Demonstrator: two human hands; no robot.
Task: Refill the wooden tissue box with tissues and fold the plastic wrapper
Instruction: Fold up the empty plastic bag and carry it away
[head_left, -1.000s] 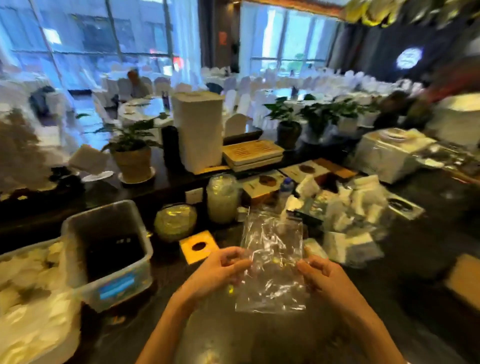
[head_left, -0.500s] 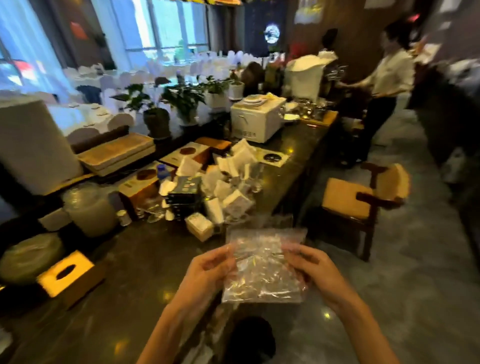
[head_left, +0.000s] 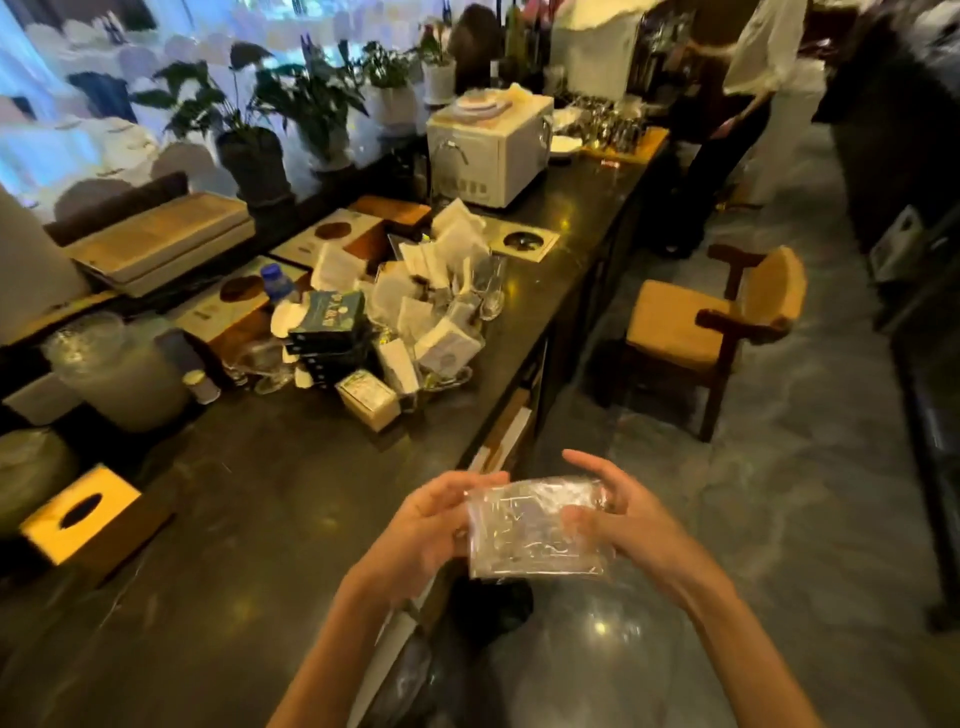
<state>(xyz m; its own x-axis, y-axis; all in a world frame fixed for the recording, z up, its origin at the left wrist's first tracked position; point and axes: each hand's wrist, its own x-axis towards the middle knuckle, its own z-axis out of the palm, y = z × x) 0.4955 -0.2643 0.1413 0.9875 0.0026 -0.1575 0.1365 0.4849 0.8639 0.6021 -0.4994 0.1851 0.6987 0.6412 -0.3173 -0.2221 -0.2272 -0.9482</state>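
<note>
Between left hand (head_left: 426, 525) and right hand (head_left: 618, 519), folded plastic wrapper (head_left: 535, 530), gripped

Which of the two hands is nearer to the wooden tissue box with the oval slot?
The left hand. The wooden tissue box sits far to its left on the counter; the right hand is farther right, across the clear plastic wrapper.

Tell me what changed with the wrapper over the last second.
The clear plastic wrapper went from a long open sheet to a smaller folded rectangle, carried right, past the dark counter edge. The left hand and right hand kept hold throughout.
</note>
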